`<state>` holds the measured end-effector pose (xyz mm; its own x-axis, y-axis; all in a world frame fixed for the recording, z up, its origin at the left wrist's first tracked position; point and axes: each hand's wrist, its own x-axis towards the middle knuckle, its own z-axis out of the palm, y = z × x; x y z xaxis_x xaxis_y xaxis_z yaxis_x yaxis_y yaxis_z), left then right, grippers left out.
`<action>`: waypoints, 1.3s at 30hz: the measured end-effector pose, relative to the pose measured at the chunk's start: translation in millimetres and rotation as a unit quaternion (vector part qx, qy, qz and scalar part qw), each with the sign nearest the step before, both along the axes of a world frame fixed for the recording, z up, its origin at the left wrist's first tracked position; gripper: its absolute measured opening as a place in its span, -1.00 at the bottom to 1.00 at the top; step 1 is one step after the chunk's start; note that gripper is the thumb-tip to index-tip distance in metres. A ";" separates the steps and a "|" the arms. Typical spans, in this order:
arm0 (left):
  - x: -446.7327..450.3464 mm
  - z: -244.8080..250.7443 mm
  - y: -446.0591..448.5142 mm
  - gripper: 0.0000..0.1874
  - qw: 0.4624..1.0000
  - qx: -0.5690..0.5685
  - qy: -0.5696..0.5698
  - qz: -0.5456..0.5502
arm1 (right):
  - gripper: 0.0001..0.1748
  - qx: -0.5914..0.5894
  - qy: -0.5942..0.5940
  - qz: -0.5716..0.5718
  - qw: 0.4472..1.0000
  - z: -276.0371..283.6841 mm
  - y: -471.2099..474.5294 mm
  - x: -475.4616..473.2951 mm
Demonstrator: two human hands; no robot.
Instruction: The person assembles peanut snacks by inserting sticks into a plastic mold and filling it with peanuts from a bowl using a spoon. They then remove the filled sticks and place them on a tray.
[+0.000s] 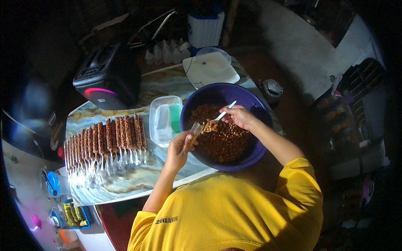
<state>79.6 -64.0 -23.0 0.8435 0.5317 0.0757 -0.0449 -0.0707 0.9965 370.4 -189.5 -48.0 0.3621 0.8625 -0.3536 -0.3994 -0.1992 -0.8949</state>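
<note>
A white plastic spoon [226, 110] is in my right hand [239, 116], its bowl heaped with brown nuts [211, 126]. My left hand [180, 147] grips a narrow clear plastic bag [196, 130] by its side, its mouth close to the spoon's bowl. Both hands are over a large purple basin [224, 89] holding a loose brown mass of nuts [227, 144]. To the left on the table lies a row of slim filled plastic bags [103, 138], their clear tails pointing towards me.
An open clear plastic container [157, 122] with something green inside stands left of the basin. A black speaker [106, 78] sits at the table's back left. Behind the basin is a white flat tray-like object [210, 70] with a clear round lid [214, 56]. The marble-patterned table [132, 182] ends before my body.
</note>
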 end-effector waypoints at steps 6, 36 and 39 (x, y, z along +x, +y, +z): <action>8.1 10.0 -6.7 -0.60 0.999 0.031 -0.004 -0.031 | -0.71 0.095 -0.027 -0.030 0.995 84.2 -22.3 -12.1; 29.3 7.4 -20.2 -0.58 0.996 0.070 -0.001 -0.049 | -0.75 0.099 -0.173 0.019 0.980 134.7 -15.3 -31.6; 33.1 8.1 -20.3 -0.67 0.992 0.126 -0.002 -0.005 | -0.78 0.091 -0.187 0.026 0.978 133.3 -14.8 -31.8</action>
